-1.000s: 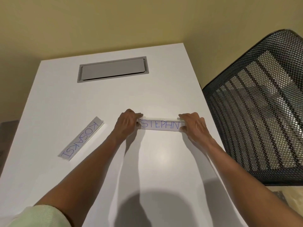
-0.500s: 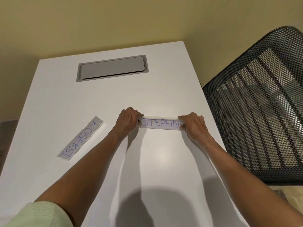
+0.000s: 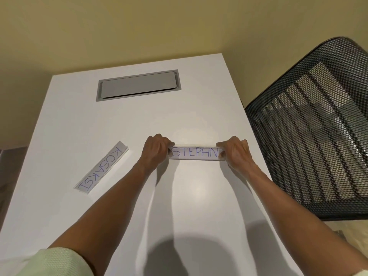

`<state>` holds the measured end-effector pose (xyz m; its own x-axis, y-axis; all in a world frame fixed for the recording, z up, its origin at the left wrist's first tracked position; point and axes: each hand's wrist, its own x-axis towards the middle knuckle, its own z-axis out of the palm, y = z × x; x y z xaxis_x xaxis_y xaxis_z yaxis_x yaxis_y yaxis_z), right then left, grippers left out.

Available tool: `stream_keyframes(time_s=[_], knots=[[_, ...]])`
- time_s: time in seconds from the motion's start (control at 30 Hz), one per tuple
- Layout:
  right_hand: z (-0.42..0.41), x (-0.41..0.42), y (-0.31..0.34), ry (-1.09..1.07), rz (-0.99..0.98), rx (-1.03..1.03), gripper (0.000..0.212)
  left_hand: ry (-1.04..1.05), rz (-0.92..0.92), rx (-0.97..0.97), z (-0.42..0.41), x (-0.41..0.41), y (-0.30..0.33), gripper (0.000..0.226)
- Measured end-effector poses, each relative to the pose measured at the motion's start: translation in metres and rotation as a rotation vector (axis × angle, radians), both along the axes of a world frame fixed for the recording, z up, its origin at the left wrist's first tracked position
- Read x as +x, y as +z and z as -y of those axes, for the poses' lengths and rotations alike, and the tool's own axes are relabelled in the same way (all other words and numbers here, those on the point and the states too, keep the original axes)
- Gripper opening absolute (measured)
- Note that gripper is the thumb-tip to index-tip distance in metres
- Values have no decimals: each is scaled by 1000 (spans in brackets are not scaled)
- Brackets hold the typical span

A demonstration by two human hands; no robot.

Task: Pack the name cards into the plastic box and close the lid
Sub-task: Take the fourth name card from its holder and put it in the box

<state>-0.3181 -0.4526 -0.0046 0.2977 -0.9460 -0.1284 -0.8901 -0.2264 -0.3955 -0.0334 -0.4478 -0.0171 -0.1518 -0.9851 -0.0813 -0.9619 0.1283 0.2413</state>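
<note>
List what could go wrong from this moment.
1. Both hands, left and right, hold the STEPHN card only by its ends; a grip may slip.
2. The KOSAKSI card lies apart and could be missed.
3. No box is in view.

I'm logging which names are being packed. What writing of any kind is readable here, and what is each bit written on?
"STEPHN": blue handwritten capitals on the clear plastic name card gripped at its ends by the left hand and right hand; either hand may hide a further letter.
"KOSAKSI": blue handwritten capitals on the second clear plastic name card, lying diagonally on the white table.
No other text, brand or number is visible.
</note>
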Motion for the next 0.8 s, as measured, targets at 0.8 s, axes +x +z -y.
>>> stream_keyframes(time_s=[0.8], knots=[[-140,27,85,137,-60,-170,30,81,-18,-135,-180,29,105,26]])
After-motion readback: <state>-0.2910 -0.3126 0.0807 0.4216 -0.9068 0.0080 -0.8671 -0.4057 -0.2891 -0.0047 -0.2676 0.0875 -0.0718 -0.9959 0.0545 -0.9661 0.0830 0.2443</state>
